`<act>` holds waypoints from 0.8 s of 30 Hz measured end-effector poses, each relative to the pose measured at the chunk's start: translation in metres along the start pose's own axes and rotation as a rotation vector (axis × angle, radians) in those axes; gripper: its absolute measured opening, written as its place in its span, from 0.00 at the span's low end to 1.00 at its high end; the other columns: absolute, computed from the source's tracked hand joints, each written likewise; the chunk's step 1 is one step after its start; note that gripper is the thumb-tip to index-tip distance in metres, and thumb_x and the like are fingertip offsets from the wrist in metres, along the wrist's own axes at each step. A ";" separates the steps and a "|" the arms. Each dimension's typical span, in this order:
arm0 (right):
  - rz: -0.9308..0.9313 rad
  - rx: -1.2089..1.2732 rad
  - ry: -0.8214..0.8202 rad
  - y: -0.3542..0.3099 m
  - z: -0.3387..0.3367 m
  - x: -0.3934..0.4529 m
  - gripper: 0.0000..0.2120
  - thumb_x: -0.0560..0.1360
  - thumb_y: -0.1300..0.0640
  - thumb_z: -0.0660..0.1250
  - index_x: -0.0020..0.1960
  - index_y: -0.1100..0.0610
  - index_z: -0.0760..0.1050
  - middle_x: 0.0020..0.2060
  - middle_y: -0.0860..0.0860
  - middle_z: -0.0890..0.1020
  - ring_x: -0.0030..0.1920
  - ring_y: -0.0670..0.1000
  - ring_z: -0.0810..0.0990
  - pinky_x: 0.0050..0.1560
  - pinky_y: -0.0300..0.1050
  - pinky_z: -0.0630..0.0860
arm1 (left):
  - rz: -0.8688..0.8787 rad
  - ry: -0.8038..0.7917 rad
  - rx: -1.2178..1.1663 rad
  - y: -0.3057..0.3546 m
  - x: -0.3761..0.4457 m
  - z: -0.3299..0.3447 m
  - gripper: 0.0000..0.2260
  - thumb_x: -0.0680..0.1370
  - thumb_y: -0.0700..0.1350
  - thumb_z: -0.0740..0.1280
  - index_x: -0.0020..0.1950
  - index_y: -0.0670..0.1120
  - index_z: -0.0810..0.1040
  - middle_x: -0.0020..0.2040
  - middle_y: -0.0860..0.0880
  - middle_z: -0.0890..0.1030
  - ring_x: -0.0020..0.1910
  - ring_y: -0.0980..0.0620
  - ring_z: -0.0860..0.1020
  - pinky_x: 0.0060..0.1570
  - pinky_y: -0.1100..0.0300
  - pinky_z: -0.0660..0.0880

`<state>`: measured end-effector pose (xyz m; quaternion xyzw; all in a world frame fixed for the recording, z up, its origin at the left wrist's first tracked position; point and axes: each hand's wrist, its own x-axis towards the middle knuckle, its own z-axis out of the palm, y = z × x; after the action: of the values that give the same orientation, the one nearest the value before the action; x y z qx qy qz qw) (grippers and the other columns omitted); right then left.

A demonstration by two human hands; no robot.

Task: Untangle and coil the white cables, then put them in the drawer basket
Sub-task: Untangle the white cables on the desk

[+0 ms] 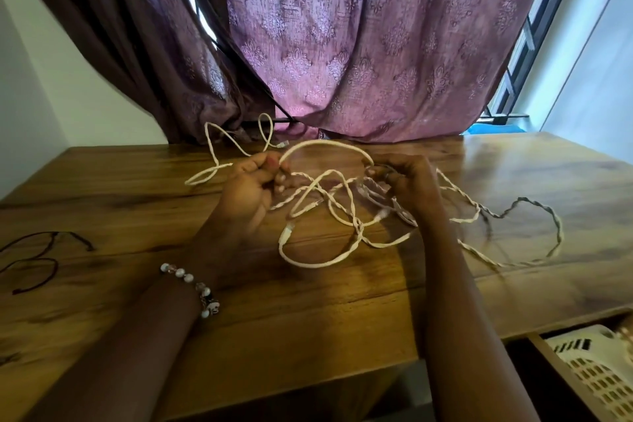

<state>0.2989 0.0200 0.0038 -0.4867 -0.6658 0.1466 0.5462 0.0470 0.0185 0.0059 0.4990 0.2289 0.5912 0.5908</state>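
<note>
Both hands pinching white cables (pixel 320 202) over counter (pixel 308 312), fingers (pixel 274 166) curled; basket (pixel 597 375) cut off; no readable writing.

Domestic room, likely a bedroom or living area. Patterned mauve damask curtain (pixel 359 44) hangs behind the wooden table (pixel 308 319), bunched onto its far edge. A darker brown curtain (pixel 113 27) hangs to the left. Barred window grille (pixel 524 55) shows past the curtain at right, daylight coming through. Plain pale wall (pixel 41 79) at left. Open drawer at the table's near right corner holds a white plastic lattice basket (pixel 596 373).
</note>
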 end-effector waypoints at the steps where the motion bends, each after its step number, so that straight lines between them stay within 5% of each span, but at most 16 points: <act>1: -0.004 0.009 0.033 0.002 -0.003 0.001 0.15 0.70 0.67 0.71 0.47 0.47 0.82 0.38 0.46 0.84 0.37 0.40 0.82 0.37 0.35 0.77 | 0.020 0.010 -0.086 0.003 0.000 -0.003 0.22 0.75 0.30 0.54 0.28 0.47 0.78 0.27 0.51 0.71 0.25 0.56 0.67 0.34 0.59 0.72; 9: 0.064 -0.320 0.288 0.025 -0.006 0.002 0.17 0.71 0.55 0.59 0.56 0.49 0.81 0.40 0.52 0.86 0.42 0.54 0.84 0.44 0.52 0.80 | 0.163 0.120 -0.530 0.032 0.002 -0.032 0.10 0.70 0.37 0.59 0.34 0.47 0.77 0.28 0.53 0.70 0.25 0.57 0.67 0.38 0.64 0.76; 16: 0.121 -0.600 0.528 0.013 -0.005 -0.004 0.17 0.74 0.62 0.63 0.58 0.49 0.80 0.48 0.57 0.84 0.48 0.63 0.80 0.44 0.53 0.76 | -0.038 0.617 -0.279 0.025 0.013 -0.048 0.13 0.80 0.36 0.53 0.38 0.46 0.71 0.24 0.53 0.69 0.23 0.57 0.68 0.34 0.62 0.73; 19: 0.047 -0.466 0.522 0.013 -0.006 -0.003 0.16 0.72 0.62 0.63 0.56 0.52 0.82 0.46 0.57 0.85 0.46 0.61 0.82 0.45 0.51 0.77 | -0.103 0.784 0.018 0.014 0.015 -0.055 0.12 0.79 0.37 0.55 0.39 0.44 0.75 0.23 0.53 0.75 0.27 0.53 0.72 0.27 0.64 0.73; 21: -0.033 -0.315 0.441 0.012 -0.004 -0.001 0.13 0.72 0.60 0.63 0.52 0.55 0.82 0.41 0.55 0.86 0.42 0.57 0.83 0.43 0.48 0.77 | -0.031 0.845 0.561 0.007 0.010 -0.056 0.09 0.76 0.37 0.60 0.47 0.43 0.79 0.38 0.46 0.83 0.41 0.43 0.79 0.42 0.55 0.79; 24: -0.035 -0.056 0.284 0.008 0.005 0.003 0.09 0.74 0.62 0.63 0.49 0.57 0.82 0.39 0.53 0.85 0.37 0.53 0.84 0.40 0.51 0.81 | 0.273 0.711 1.266 0.004 -0.004 -0.033 0.23 0.68 0.32 0.64 0.61 0.44 0.76 0.58 0.39 0.75 0.58 0.39 0.74 0.58 0.47 0.71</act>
<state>0.2990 0.0279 -0.0020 -0.5060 -0.5940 0.0479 0.6236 0.0156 0.0242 -0.0054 0.5468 0.6397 0.5402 0.0011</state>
